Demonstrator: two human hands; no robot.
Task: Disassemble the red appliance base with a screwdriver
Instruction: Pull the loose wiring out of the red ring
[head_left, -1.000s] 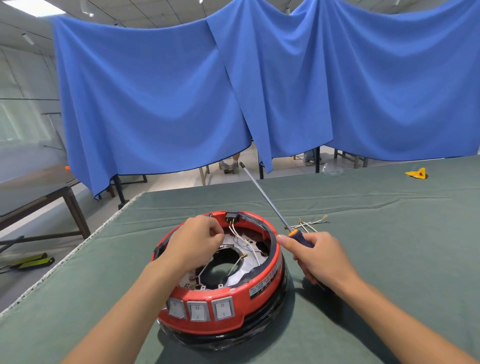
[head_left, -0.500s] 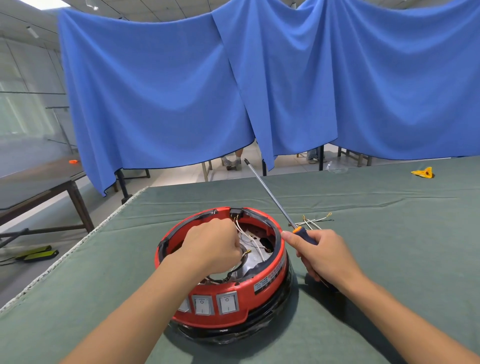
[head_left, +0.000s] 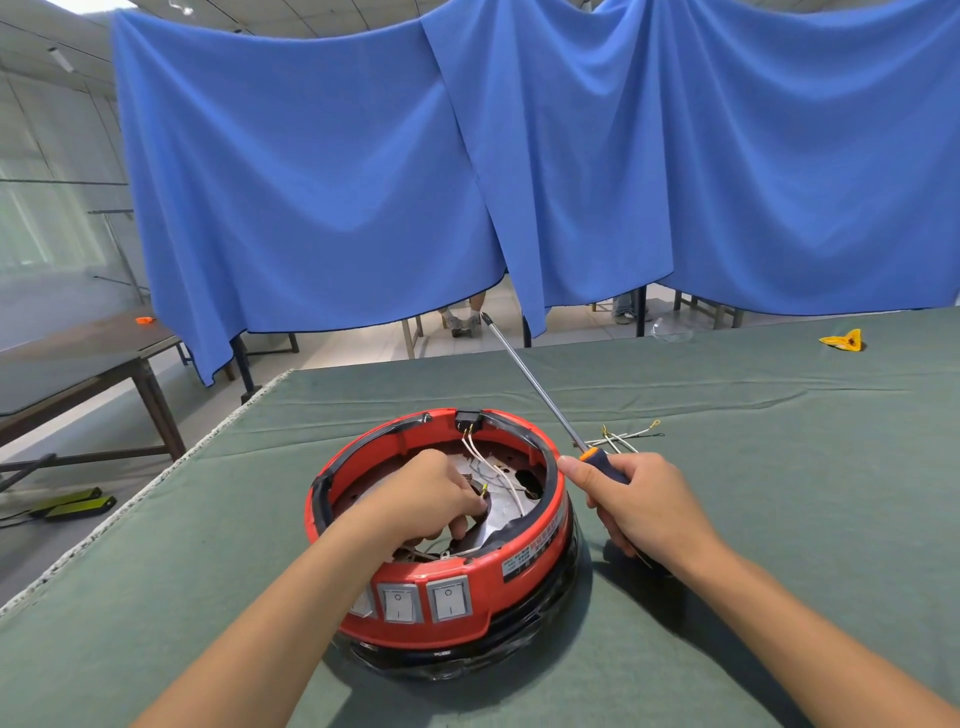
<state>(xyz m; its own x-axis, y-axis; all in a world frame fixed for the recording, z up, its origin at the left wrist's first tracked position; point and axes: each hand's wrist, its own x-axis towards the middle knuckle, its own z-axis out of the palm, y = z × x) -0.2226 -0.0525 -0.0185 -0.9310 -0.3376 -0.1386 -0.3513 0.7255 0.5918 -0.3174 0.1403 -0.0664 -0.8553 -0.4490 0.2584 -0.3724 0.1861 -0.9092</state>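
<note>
A single wide-angle view from the person's head looks forward and down across a green table (head_left: 779, 493). Both forearms reach in from the bottom edge, the left hand (head_left: 421, 499) and right hand (head_left: 636, 506) close below the camera. Blue curtains (head_left: 519, 171) hang well beyond the hands.

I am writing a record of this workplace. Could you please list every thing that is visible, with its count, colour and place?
appliance base: 1, red and black, near middle of table
rocker switches: at least 2, grey, on front of base
screwdriver: 1, orange and dark handle, tip up and away
loose wires: a few, white and yellow, beyond base
yellow piece: 1, far right of table
table cover: 1, green
curtains: blue, behind table
side table: 1, dark, left
left hand: inside base, fingers curled among the wires
right hand: grips screwdriver handle
</note>
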